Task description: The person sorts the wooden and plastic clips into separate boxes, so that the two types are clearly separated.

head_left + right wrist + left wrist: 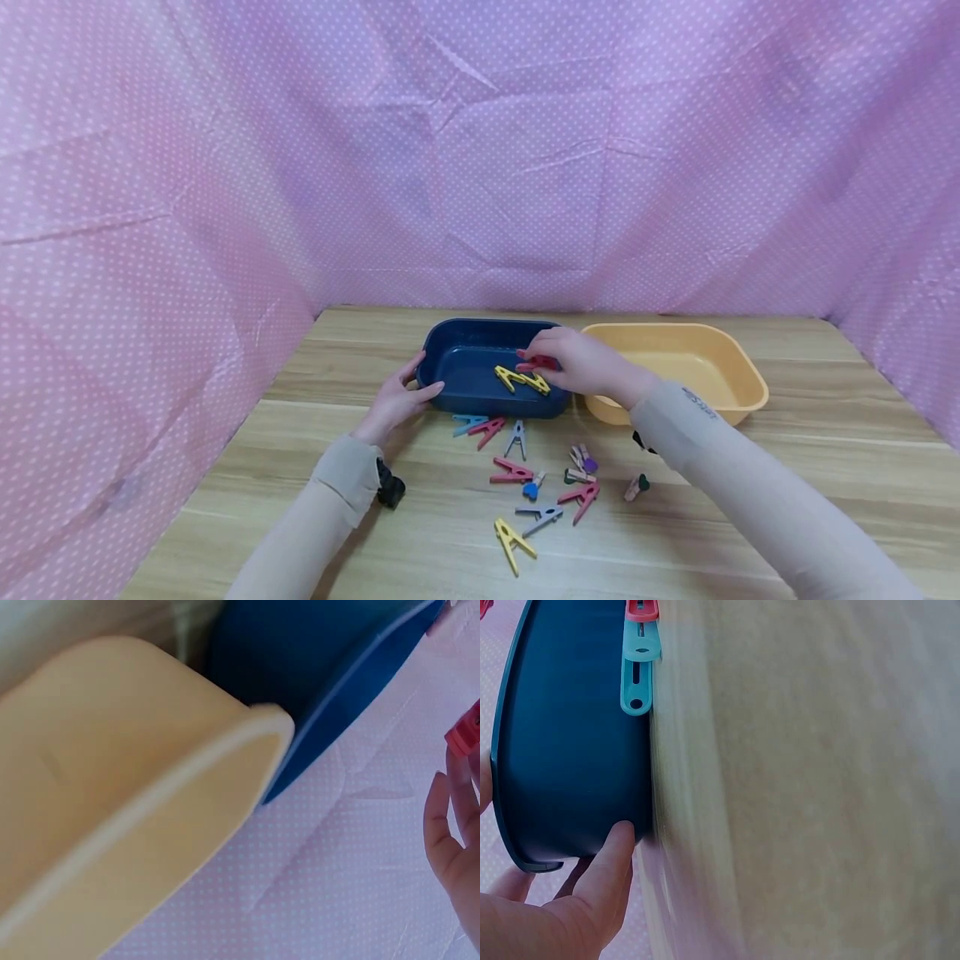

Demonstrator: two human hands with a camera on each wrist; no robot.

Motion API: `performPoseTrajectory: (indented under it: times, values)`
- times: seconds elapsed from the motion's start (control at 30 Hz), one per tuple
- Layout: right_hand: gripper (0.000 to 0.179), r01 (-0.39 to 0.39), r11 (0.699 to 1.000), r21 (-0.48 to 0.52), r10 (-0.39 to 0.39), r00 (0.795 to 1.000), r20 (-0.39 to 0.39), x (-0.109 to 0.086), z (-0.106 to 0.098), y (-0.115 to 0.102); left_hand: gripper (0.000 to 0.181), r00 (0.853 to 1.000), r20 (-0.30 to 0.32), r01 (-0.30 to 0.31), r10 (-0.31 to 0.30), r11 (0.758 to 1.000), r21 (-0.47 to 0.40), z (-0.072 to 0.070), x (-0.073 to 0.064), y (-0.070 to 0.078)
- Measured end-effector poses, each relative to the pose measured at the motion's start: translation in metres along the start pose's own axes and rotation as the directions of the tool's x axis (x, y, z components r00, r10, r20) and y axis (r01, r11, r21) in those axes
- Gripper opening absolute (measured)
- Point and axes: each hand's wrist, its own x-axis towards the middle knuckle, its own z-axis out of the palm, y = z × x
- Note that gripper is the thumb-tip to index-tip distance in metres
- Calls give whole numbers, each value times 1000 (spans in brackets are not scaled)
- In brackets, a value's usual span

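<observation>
A dark blue basin [480, 406] stands toward the back of the wooden table, with two yellow clothespins [510, 377] at its right part. My left hand [395, 404] holds the basin's left end; the left wrist view shows the thumb [613, 859] against the outer wall. Above the right side of that basin, my right hand [581, 360] pinches a red clothespin [542, 362]. In the right wrist view the red clothespin [463, 735] is cut off by the frame edge. Just before the basin lie blue [469, 423], red [487, 431] and grey [516, 439] clothespins.
A yellow basin [738, 367] stands right beside the blue one, partly behind my right forearm. Scattered in front are more clothespins, including a yellow one [512, 543], and small wooden pegs with coloured hearts [637, 487]. Pink dotted cloth [480, 208] hangs behind the table.
</observation>
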Motion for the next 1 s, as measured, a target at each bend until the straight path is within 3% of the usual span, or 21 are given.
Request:
performPoseTrajectory:
  times: [0.23, 0.7, 0.8, 1.0]
  values:
    - [15, -96, 995, -22, 98, 988, 121, 12, -5, 1, 72, 1000, 2, -1, 1, 1000, -3, -1, -2, -1]
    - [17, -236, 972, -9, 227, 926, 301, 28, 11, 8, 72, 1000, 5, -3, 3, 1000, -6, -1, -3, -1]
    - [19, -254, 967, 2, 240, 915, 324, 29, 16, 7, 72, 1000, 0, -5, 5, 1000, -5, 0, -3, -2]
    - [19, -269, 963, 19, 249, 912, 325, 29, 21, 7, 71, 1000, -7, 0, 0, 1000, -2, 0, -2, -1]
